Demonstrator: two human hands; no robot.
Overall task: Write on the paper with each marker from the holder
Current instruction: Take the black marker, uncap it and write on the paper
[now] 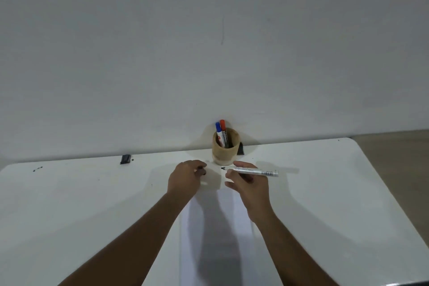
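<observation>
A round wooden holder (224, 151) stands at the table's far edge against the wall. Inside it stand a blue-capped marker (218, 132) and a red-capped marker (222, 128). My right hand (248, 184) grips an uncapped black marker (251, 171), lying roughly level with its tip pointing left, just in front of the holder. My left hand (186, 176) is closed around a small dark cap (201, 171), a little to the left of the marker tip. A white sheet of paper (216, 234) lies on the table between my forearms, partly shadowed.
The white table (325, 193) has a rounded far-right corner and meets a plain white wall. A small black clip (125, 159) sits at the far edge on the left, another dark piece (240, 148) right of the holder. Dark specks (37, 169) mark the far left.
</observation>
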